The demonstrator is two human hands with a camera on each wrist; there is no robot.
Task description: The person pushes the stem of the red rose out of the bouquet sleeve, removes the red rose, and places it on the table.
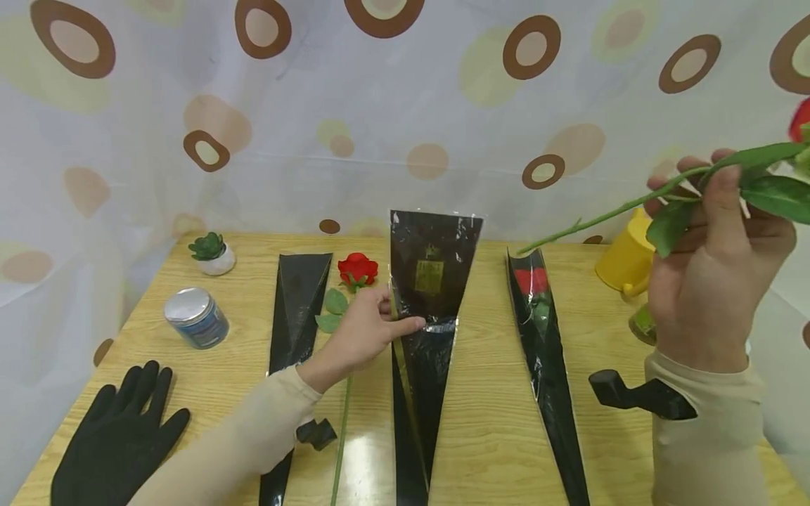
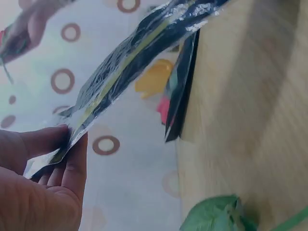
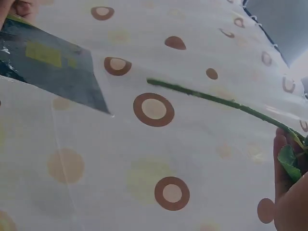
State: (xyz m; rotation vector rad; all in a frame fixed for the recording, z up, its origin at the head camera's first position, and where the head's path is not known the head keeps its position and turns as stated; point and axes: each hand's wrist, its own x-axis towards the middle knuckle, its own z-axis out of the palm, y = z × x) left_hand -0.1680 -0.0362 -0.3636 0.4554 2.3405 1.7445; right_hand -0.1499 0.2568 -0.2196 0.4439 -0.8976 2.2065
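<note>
My left hand pinches the left edge of a black flower sleeve with a gold label, thumb across its front. In the left wrist view the sleeve slants away from the fingers, its clear film creased and shiny. Raised at the right, my right hand holds a red rose by its green stem, thumb and fingers around it near the leaves. The stem's cut end points left and down, toward the sleeve. Most of the bloom lies outside the head view. In the right wrist view the stem reaches toward the sleeve's open top.
Another red rose lies beside a black sleeve on the wooden table. A wrapped rose lies right of centre. Around them are a yellow pot, a small succulent, a lidded jar and a black glove.
</note>
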